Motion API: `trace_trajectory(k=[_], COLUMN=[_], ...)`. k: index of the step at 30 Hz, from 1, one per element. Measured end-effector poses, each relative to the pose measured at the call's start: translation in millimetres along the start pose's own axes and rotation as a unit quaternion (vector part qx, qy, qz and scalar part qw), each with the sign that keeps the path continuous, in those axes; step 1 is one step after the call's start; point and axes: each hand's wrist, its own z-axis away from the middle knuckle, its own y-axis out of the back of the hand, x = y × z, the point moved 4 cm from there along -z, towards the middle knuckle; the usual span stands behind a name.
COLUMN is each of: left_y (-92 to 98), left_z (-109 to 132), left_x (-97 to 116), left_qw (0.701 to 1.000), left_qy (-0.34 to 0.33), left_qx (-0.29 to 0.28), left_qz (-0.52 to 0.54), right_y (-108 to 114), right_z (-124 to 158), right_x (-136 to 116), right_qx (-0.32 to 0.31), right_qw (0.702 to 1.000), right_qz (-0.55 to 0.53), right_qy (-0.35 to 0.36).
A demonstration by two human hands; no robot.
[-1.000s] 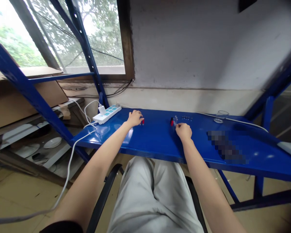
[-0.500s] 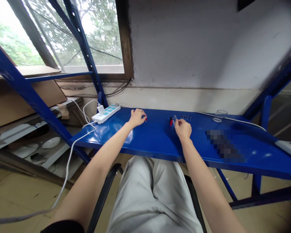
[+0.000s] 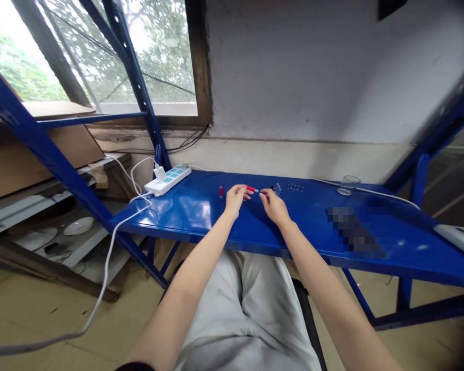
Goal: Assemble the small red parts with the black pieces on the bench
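My left hand (image 3: 235,201) is closed in a pinch around a small red tube with a pale tip (image 3: 251,189), held above the blue tabletop and pointing right. Close to that tip, my right hand (image 3: 275,206) has its thumb and fingers pinched together; whether something small sits between them is too fine to see. A short red cylinder (image 3: 221,191) stands upright to the left of my left hand. Just behind my right hand are clear small pieces (image 3: 278,188) and a dark bit, partly hidden. Several tiny pieces (image 3: 296,187) lie in rows further right.
A clear glass (image 3: 348,185) and a blurred-out dark object (image 3: 355,232) rest on the right of the blue table (image 3: 255,226). A white power strip (image 3: 168,180) with a plugged-in cable lies at the left end. Blue shelf posts (image 3: 133,67) frame the table.
My left hand has moved right and now holds the red tube. My right hand has shifted left towards it. The red cylinder stands uncovered; red no longer shows beside the dark bit.
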Motion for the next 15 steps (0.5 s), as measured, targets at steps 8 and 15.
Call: trace_trajectory(k=[8, 15], left_y=[3.5, 2.0], left_z=[9.5, 12.6], left_x=[-9.8, -13.1], left_qw=[0.993, 0.989], left_qy=[0.088, 0.113], left_qx=[-0.072, -0.094], left_qz=[0.013, 0.015], right_y=[-3.2, -5.5], right_z=[0.7, 1.0], right_x=[-1.9, -0.1], right_qx=[-0.024, -0.029], right_qw=[0.999, 0.998], right_qz=[0.035, 0.055], right_qy=[-0.006, 0.001])
